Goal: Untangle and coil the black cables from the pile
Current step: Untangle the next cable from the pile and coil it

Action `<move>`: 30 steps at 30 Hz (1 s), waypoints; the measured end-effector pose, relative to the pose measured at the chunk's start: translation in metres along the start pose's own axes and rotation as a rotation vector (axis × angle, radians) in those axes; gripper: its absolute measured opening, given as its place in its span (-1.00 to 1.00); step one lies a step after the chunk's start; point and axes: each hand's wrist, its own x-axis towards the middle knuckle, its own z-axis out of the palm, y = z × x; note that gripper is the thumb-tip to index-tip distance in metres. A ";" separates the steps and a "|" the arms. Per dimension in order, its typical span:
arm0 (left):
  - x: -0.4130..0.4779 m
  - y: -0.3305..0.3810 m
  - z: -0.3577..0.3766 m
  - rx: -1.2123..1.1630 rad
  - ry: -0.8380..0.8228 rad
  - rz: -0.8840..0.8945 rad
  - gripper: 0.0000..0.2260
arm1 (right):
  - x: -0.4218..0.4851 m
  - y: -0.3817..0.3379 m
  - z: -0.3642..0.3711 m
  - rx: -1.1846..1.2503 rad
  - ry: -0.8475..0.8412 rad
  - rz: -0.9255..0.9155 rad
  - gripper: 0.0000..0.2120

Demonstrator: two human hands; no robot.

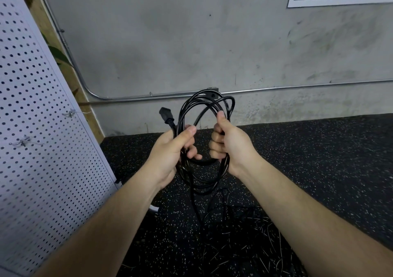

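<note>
We hold a coil of black cable (182, 115) upright in both hands, above a dark speckled floor (319, 159).
Our left hand (170, 149) grips the coil's left side, fingers curled round the strands; the cable's plug (167, 116) sticks up just beyond it. Our right hand (229, 147) grips the right side in a fist, thumb up along the loop. A strand hangs down to the pile of tangled black cables (238, 234) on the floor between our forearms. A white pegboard (42, 127) stands at left.
</note>
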 end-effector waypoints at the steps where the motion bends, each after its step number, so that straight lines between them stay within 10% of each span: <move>1: -0.001 0.001 0.001 0.039 0.023 -0.002 -0.71 | 0.000 0.000 -0.001 -0.064 -0.009 -0.009 -0.55; 11: -0.005 -0.003 0.010 0.482 0.416 0.281 -0.68 | -0.014 0.021 -0.002 -0.703 -0.257 -0.245 -0.54; 16: 0.003 -0.004 0.007 0.155 0.436 0.195 -0.75 | -0.013 0.028 -0.002 -0.750 -0.293 -0.102 -0.53; 22: 0.006 -0.009 0.021 0.062 0.245 -0.040 -0.68 | -0.002 0.029 -0.021 -0.683 -0.006 -0.176 -0.36; 30: 0.003 0.015 0.014 0.114 0.282 0.098 -0.65 | 0.001 0.055 -0.038 -0.095 -0.286 0.047 -0.47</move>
